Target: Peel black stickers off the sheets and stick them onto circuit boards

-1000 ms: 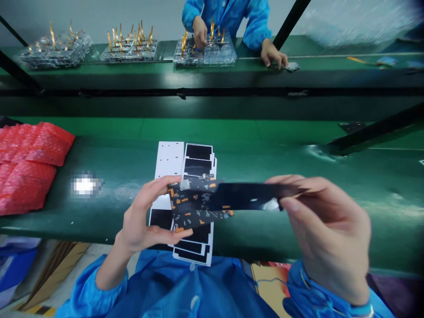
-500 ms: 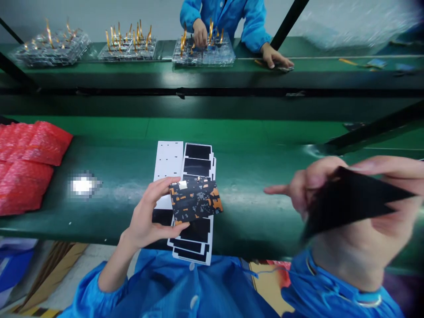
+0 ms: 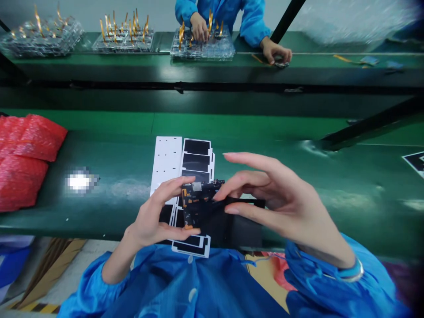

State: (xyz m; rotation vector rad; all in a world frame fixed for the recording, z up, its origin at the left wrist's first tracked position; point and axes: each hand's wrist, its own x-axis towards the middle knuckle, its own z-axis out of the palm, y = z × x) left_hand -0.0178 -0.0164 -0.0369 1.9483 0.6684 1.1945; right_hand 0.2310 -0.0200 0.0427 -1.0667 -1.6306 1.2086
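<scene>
My left hand [image 3: 154, 216] grips a circuit board [image 3: 189, 194] by its left side, thumb below and fingers above. Patches of orange and a small pale rectangle show on its dark face. Between thumb and fingers, my right hand [image 3: 265, 194] pinches a thin black sheet [image 3: 243, 227]. This sheet overlaps the right part of the board; whether it is stuck down I cannot tell. Under both hands lie white backing sheets with black rectangular stickers [image 3: 197, 162], partly hidden. A white sheet with small dark marks [image 3: 167, 152] lies beside them.
Red bubble-wrap bundles [image 3: 31, 154] are stacked at the left of the green bench [image 3: 115, 159]. Across from me, a co-worker's hands [image 3: 199, 27] work at a clear tray [image 3: 205, 52]. More trays with orange flex strips [image 3: 124, 42] stand there. A black post [image 3: 367, 126] slants at the right.
My right hand has swung in from the right with the black sheet and brought it over the board. The board has shifted slightly right. A black-and-white sheet now shows at the right edge.
</scene>
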